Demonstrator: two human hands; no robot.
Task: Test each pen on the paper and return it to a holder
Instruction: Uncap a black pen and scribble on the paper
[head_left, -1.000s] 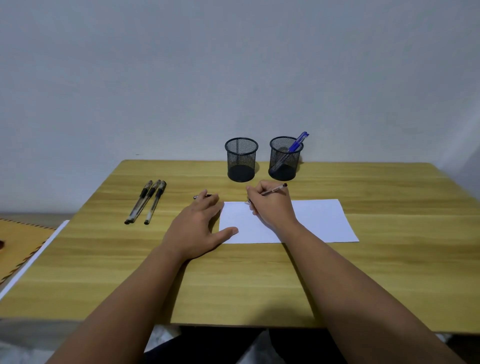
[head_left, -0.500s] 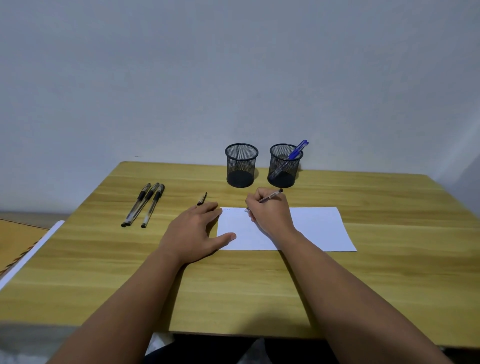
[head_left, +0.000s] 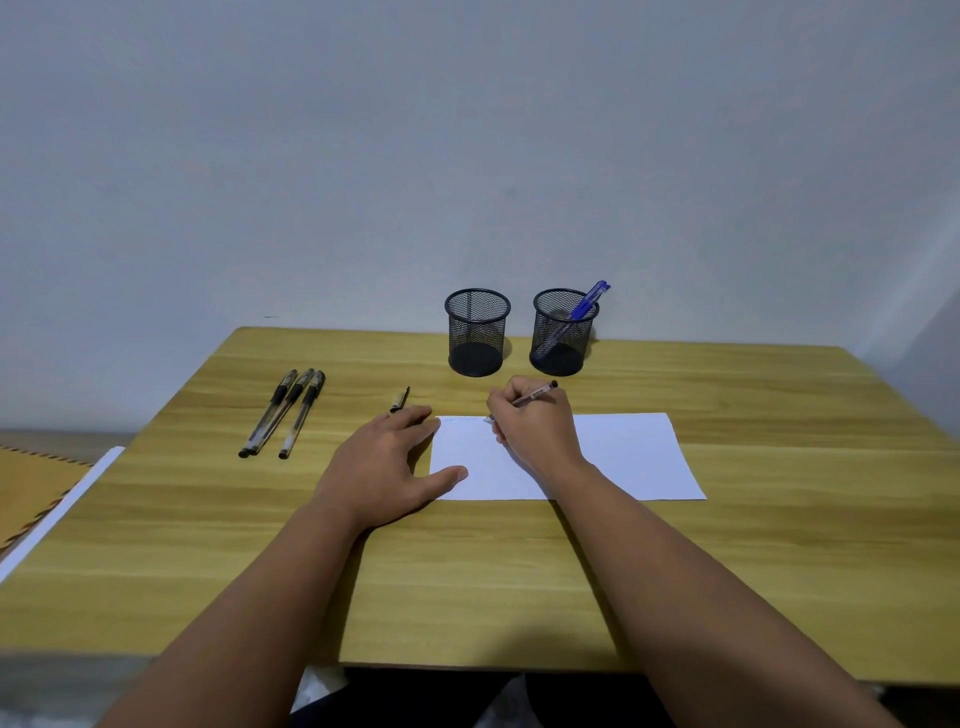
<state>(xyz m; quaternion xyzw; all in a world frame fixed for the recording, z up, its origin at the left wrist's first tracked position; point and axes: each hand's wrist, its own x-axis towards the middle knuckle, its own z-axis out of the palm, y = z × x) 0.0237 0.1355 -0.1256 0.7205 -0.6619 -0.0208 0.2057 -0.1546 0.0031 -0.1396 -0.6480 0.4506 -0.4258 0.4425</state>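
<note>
Item: pen, in our right hand. Fingers pinch the barrel low, near the tip; the tip meets the paper near its far left corner, where a faint mark shows. The long axis runs from that tip up and to the right, back end pointing toward the far edge of the table.

Item: left hand. Flat, fingers loosely spread, nothing held; thumb on the paper's left edge, pinning it.

Item: cap. Loose on the table, just beyond our left fingertips, well clear of the right hand.

Item: two mesh holders near the far edge, past the paper. The right holder carries a blue pen leaning right; the left holder looks empty. Both lie straight ahead of the pen's back end, the right one slightly nearer to our right hand.

Item: three pens, side by side toward the far left of the table, untested as we judge, nearer the left hand.

Next, we judge: recapping calls for the left hand to fetch the cap, the right then reaching forward to a holder.
</note>
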